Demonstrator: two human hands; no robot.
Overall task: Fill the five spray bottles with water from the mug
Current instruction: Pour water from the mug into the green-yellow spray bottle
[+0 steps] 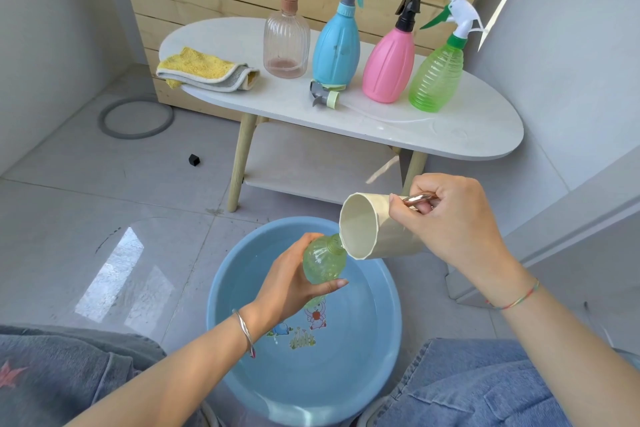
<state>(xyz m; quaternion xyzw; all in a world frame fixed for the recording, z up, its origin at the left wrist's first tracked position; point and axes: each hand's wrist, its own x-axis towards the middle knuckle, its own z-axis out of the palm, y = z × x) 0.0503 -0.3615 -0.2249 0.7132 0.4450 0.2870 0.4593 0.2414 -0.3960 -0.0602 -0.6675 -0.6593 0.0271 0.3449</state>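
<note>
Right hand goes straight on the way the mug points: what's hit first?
Likely the open neck of the green bottle, held in the left hand; the mug rim looks nearly on it.

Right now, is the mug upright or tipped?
Tipped: right hand holds the mug nearly on its side, rim against the open neck of the green bottle.

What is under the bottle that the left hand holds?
The blue basin, with shallow water and cartoon pictures on its floor. The left hand and the bottle cover part of the floor.
</note>
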